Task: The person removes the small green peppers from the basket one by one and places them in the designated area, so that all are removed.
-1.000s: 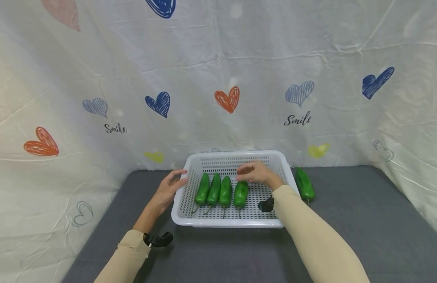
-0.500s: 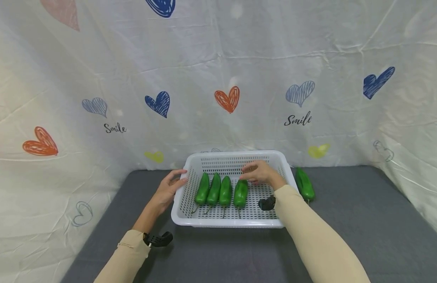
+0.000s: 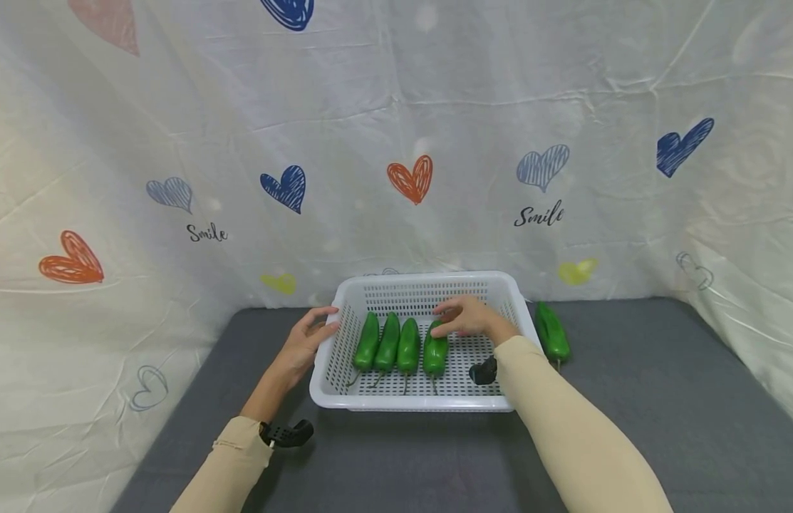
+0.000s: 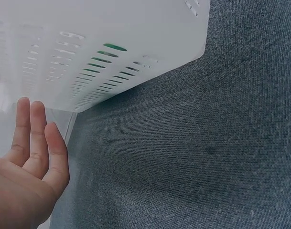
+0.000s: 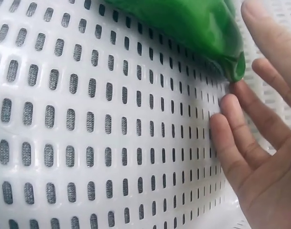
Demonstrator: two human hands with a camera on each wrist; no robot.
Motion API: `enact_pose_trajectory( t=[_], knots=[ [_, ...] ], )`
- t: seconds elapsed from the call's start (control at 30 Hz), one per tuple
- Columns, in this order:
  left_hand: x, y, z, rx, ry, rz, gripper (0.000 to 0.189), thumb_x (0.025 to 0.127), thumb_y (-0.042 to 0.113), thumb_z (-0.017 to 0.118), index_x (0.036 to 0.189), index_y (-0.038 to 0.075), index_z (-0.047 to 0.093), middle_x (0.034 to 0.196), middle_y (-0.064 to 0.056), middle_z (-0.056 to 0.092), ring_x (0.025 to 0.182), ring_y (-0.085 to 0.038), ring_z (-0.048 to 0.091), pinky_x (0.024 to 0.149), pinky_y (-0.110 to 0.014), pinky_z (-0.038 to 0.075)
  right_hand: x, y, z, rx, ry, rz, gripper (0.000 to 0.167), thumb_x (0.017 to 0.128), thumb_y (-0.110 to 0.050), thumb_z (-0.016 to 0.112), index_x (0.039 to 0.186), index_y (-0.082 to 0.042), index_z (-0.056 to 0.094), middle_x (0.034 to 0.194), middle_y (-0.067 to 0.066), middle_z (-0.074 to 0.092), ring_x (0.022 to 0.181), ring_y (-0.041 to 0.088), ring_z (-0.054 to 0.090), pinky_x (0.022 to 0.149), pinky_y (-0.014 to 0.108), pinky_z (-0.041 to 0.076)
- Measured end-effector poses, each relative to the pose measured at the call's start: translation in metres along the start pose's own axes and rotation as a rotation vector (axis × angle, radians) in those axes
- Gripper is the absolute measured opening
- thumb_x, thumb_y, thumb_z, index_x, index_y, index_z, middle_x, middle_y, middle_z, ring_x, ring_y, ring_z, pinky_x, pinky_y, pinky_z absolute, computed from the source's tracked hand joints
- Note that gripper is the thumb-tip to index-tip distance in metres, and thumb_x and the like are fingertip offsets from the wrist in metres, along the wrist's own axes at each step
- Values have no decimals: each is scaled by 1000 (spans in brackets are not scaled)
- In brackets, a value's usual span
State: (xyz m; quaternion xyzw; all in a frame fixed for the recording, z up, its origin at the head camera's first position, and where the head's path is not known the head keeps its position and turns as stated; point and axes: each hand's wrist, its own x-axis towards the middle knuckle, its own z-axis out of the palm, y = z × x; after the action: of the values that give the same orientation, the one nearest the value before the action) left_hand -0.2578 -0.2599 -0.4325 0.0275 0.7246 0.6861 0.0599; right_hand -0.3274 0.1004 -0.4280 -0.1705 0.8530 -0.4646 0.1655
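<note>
A white slotted plastic basket (image 3: 428, 403) stands on the dark grey cloth. Several green chili peppers (image 3: 387, 344) lie side by side in it, stems toward the front. My left hand (image 3: 301, 345) is at the basket's left rim, its fingers fairly straight against the outer wall in the left wrist view. Inside the basket my right hand (image 3: 469, 318) is over the far end of the rightmost green chili pepper (image 3: 435, 358). In the right wrist view a fingertip is right at that pepper's tip (image 5: 237, 71), and the thumb stays apart from it.
Another green chili pepper (image 3: 553, 335) lies on the grey cloth (image 3: 652, 399), just right of the basket. Behind the table hangs a pale curtain (image 3: 345, 235) printed with hearts. Black wrist cameras sit on both wrists.
My right hand shifted slightly right, then came down and left, so its thumb now overlaps the rightmost pepper's far end. My left hand and the peppers look unmoved.
</note>
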Motion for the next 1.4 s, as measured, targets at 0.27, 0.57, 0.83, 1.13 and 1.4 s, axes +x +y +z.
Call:
enact_pose_trajectory(
  t=[0.27, 0.57, 0.83, 1.13, 1.4],
  knots=[
    [0, 0, -1, 16, 2, -3, 50, 102, 25, 66, 146, 11, 45, 140, -22, 51, 108, -28, 64, 80, -42, 56, 1, -1, 1, -29, -55, -29, 59, 82, -23, 88, 133, -4, 66, 125, 16, 67, 116, 30, 61, 80, 41, 55],
    [-1, -1, -2, 20, -4, 8, 47, 102, 27, 66, 143, 14, 47, 139, -21, 53, 107, -27, 64, 80, -42, 56, 0, -8, 3, -71, -83, -12, 57, 83, -24, 88, 133, -5, 67, 125, 16, 65, 114, 29, 60, 79, 37, 57],
    [-1, -1, -1, 32, -3, 13, 47, 102, 28, 66, 144, 14, 47, 140, -22, 52, 108, -27, 64, 80, -42, 56, 1, -13, 7, -50, -126, 35, 56, 85, -22, 87, 135, -5, 66, 125, 17, 63, 105, 26, 64, 79, 38, 57],
    [0, -1, 0, 25, 2, 6, 47, 103, 27, 65, 144, 13, 47, 140, -21, 52, 108, -27, 64, 80, -41, 56, 0, -14, 10, 58, -147, 79, 55, 85, -16, 86, 134, -5, 66, 132, 25, 58, 93, 26, 70, 76, 40, 59],
    [0, -1, -1, 27, -3, 9, 49, 103, 25, 65, 146, 11, 45, 141, -23, 50, 109, -27, 63, 81, -41, 56, 0, -14, 12, 145, -139, 99, 53, 85, -11, 86, 133, -3, 66, 136, 29, 55, 99, 31, 69, 77, 42, 59]
  ],
)
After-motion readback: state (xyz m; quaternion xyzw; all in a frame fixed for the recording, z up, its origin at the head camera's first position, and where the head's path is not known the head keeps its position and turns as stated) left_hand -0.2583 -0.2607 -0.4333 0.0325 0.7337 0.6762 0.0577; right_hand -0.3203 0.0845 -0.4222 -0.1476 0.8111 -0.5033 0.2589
